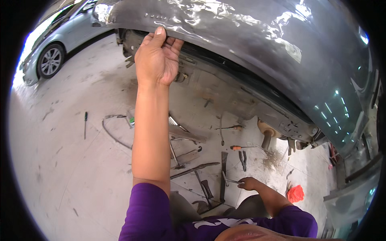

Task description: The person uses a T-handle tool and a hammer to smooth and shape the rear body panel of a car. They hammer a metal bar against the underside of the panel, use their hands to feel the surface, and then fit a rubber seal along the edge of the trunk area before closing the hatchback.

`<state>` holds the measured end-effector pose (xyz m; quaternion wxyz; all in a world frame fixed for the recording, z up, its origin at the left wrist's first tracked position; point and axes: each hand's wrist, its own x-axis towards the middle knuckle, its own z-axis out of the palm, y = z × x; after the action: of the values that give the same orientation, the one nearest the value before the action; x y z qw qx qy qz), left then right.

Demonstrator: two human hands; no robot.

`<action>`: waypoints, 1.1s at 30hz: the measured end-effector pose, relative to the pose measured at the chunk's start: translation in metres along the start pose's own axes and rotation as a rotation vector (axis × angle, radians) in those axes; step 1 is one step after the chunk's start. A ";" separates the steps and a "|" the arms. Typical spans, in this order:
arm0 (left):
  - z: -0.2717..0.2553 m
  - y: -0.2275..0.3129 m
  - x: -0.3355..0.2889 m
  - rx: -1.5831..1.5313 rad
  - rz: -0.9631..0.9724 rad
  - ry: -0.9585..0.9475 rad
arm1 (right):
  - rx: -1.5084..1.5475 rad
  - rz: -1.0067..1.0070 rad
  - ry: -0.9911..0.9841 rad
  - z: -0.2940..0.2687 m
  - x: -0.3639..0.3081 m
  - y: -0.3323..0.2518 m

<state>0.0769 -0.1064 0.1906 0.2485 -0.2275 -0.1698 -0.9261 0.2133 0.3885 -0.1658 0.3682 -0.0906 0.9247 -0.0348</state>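
Note:
My left hand (158, 60) is raised to the lower edge of a grey, dented car body panel (241, 40). Its thumb presses on the outer face while the fingers curl behind the edge, partly hidden. Lower down on the right, my right hand (250, 183) is closed round the handle of a slim metal hammer (226, 179), its narrow head pointing left. Below the panel, the car's underside shows a dark gap and an exhaust pipe (266, 140).
Scattered on the floor are a screwdriver (85, 125), pliers (242, 160), an orange-handled screwdriver (236, 148), a long flat bar (223, 176) and several other metal tools. A red crumpled item (295, 194) lies at right. A silver car (64, 40) stands far left.

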 end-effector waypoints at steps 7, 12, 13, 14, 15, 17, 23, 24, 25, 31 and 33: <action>-0.001 0.006 0.000 0.073 0.030 0.061 | 0.075 -0.219 0.015 -0.016 0.001 -0.010; -0.007 0.005 0.002 0.142 0.056 0.064 | 0.201 -0.211 0.104 -0.027 -0.011 -0.004; -0.009 0.004 0.002 0.150 0.063 0.062 | 0.203 -0.212 0.108 -0.028 -0.013 -0.001; -0.010 0.004 0.003 0.160 0.070 0.060 | 0.205 -0.214 0.112 -0.029 -0.014 0.003; -0.008 0.004 0.003 0.168 0.082 0.057 | 0.203 -0.217 0.118 -0.031 -0.014 0.007; -0.004 0.003 0.001 0.188 0.096 0.081 | 0.217 -0.203 0.116 -0.031 -0.015 0.010; 0.002 -0.002 -0.002 0.214 0.134 0.087 | 0.245 -0.198 0.158 -0.021 -0.001 0.031; 0.004 -0.003 -0.005 0.226 0.138 0.100 | 0.254 -0.206 0.159 -0.020 0.001 0.032; 0.006 -0.004 -0.008 0.239 0.141 0.112 | 0.264 -0.215 0.160 -0.019 0.003 0.033; 0.031 -0.035 -0.041 1.078 0.786 0.280 | 0.342 -0.136 0.057 -0.026 0.003 0.028; 0.031 -0.044 -0.056 1.429 0.921 0.045 | 0.356 -0.137 0.053 -0.026 0.007 0.033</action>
<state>0.1070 -0.0362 0.1799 0.6878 -0.0440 -0.5992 -0.4073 0.1857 0.4192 -0.1558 0.3509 -0.0856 0.9049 -0.2252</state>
